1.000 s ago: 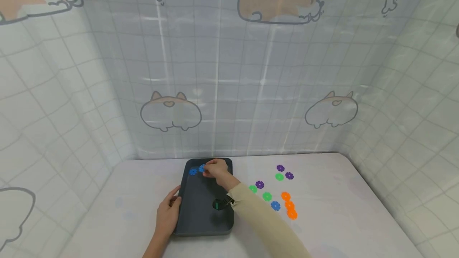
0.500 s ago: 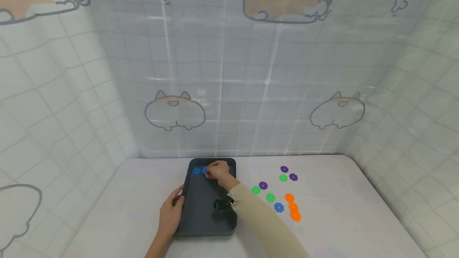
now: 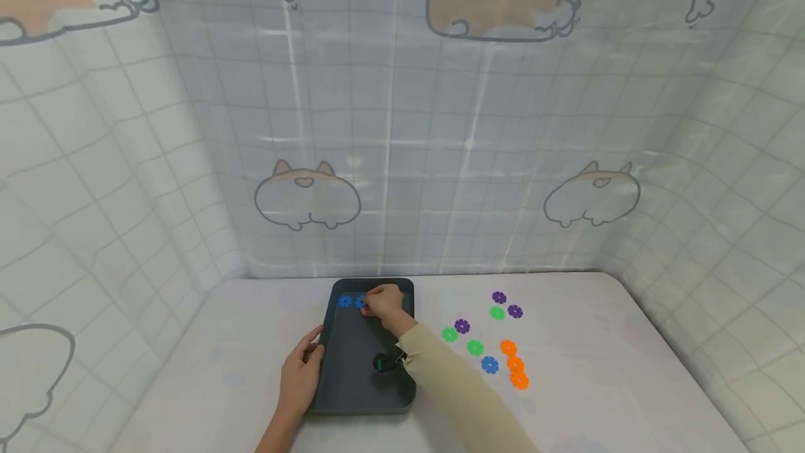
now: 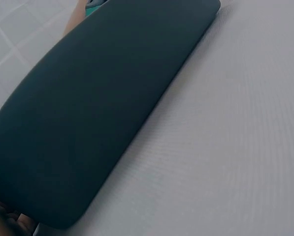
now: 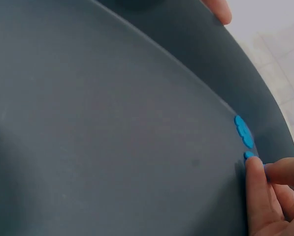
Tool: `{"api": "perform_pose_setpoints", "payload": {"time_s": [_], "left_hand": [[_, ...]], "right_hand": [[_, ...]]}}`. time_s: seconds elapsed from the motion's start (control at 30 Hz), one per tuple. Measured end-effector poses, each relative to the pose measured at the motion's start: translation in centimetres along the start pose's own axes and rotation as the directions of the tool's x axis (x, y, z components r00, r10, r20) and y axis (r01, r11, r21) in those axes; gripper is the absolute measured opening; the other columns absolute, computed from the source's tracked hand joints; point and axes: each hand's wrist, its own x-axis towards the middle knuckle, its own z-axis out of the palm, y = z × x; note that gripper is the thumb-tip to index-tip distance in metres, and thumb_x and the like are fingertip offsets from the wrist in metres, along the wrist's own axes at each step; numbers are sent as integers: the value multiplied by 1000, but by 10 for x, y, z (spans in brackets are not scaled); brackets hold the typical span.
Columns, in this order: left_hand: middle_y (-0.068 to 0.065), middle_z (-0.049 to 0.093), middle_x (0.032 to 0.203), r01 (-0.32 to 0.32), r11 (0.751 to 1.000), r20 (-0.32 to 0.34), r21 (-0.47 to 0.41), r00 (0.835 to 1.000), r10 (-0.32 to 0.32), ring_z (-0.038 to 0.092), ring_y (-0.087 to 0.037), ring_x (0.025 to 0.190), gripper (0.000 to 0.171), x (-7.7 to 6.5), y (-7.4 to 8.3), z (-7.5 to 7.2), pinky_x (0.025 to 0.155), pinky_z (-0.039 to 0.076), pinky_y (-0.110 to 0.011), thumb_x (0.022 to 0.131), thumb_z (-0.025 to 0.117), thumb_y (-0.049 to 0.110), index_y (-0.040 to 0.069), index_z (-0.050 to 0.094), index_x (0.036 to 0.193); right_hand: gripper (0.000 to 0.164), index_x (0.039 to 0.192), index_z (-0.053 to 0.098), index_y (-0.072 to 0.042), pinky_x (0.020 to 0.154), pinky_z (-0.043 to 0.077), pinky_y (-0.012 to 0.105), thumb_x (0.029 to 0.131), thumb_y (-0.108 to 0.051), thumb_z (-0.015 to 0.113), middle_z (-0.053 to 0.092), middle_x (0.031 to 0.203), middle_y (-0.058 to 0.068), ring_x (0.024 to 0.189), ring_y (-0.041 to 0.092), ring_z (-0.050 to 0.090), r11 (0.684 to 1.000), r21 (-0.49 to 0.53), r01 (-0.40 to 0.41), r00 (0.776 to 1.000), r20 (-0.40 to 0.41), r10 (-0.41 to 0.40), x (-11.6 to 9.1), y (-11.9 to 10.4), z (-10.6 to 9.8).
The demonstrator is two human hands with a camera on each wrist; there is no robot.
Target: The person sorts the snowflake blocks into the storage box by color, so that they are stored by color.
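Inside the dark grey tray (image 3: 352, 386), near its far end, my right hand (image 3: 385, 303) pinches a blue notched plastic disc (image 5: 248, 155). Fingers cover most of that disc. Just left of it in the head view, another blue disc (image 3: 345, 301) lies flat on the tray floor close to the far wall. My left hand (image 3: 300, 375) grips the tray's left side by the rim. In the left wrist view the tray (image 4: 87, 108) fills much of the picture and those fingers are mostly hidden; one left fingertip (image 5: 219, 10) shows over the rim in the right wrist view.
Right of the tray, loose discs lie on the white table: green (image 3: 474, 347), purple (image 3: 462, 326), blue (image 3: 490, 365) and a column of orange ones (image 3: 516, 365). A tiled-pattern curtain (image 3: 415, 229) closes off the back and both sides.
The head view has shifted slightly, moving everything a little right in the picture. My right hand stays at nearly the same spot with its blue disc, and my left hand keeps its grip.
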Motion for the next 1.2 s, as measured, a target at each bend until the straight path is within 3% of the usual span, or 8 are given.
{"api": "perform_pose_setpoints", "payload": {"time_s": [0.53, 1.2], "left_hand": [[-17, 63, 113, 9, 1000, -3, -1, 1000, -9, 58, -23, 91, 38, -1, 2, 0, 75, 45, -35, 101, 50, 13, 12, 54, 139], [-17, 64, 112, -13, 1000, -2, 6, 1000, 13, 58, -23, 92, 38, -2, 4, -1, 76, 45, -36, 100, 50, 11, 11, 55, 138]], "right_hand": [[12, 91, 69, 5, 49, 52, 27, 79, 9, 69, 67, 70, 15, 48, 13, 63, 1000, -14, 15, 999, -33, -16, 5, 2, 5], [10, 82, 71, 3, 48, 52, 28, 77, 11, 70, 65, 72, 12, 49, 14, 64, 1000, -9, 20, 997, -74, -21, 7, 4, 6]]}}
